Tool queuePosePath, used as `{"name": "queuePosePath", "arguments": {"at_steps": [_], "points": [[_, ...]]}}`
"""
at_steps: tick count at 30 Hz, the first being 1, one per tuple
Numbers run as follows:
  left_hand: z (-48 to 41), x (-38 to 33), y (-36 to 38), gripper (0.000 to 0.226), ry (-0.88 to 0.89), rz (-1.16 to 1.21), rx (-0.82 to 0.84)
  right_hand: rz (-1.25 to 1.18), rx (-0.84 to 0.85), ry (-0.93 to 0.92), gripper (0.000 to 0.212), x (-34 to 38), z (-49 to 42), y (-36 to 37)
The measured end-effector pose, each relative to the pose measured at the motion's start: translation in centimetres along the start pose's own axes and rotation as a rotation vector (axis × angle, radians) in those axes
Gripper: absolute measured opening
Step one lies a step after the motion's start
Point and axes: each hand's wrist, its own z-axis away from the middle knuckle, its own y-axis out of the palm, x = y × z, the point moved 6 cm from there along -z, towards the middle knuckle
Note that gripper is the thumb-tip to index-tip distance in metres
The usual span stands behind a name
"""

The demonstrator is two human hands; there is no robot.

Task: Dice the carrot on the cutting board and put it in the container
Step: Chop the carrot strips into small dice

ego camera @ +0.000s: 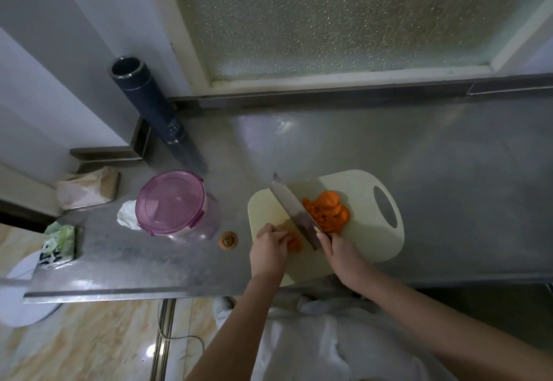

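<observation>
Far to the left of the left hand, at the worktop edge, lies a green and white packet. Beyond it, against the wall, sits a crumpled paper bag. Nearer the left hand stands the container, its purple lid clipped on, with a wad of white tissue touching its far-left side. A tall dark flask stands behind the container, by the wall corner. Just left of the left hand a cut carrot end lies on the bare worktop, off the board.

The left hand has its fingers curled down over a carrot piece and holds it against the cutting board. Between the two hands the knife runs slantwise, with its blade edge down on the board just beside the held piece. The right hand is clenched round the knife handle, its forefinger along the top. A heap of carrot slices lies on the board on the far side of the blade, just beyond the right hand. The board's handle slot is farther right.
</observation>
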Motion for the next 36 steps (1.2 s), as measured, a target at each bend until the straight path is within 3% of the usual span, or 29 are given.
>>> {"name": "queuePosePath", "arguments": {"at_steps": [13, 20, 36], "points": [[0.7, 0.0, -0.2, 0.031, 0.043, 0.023, 0.004, -0.02, -0.012, -0.043, 0.046, 0.9, 1.0, -1.0], [1.2, 0.1, 0.1, 0.027, 0.022, 0.042, -0.005, 0.033, 0.02, -0.076, 0.047, 1.6, 2.2, -0.3], [0.9, -0.3, -0.3, 0.022, -0.026, 0.049, -0.017, 0.355, -0.041, -0.126, 0.051, 2.5, 2.4, 1.5]]}}
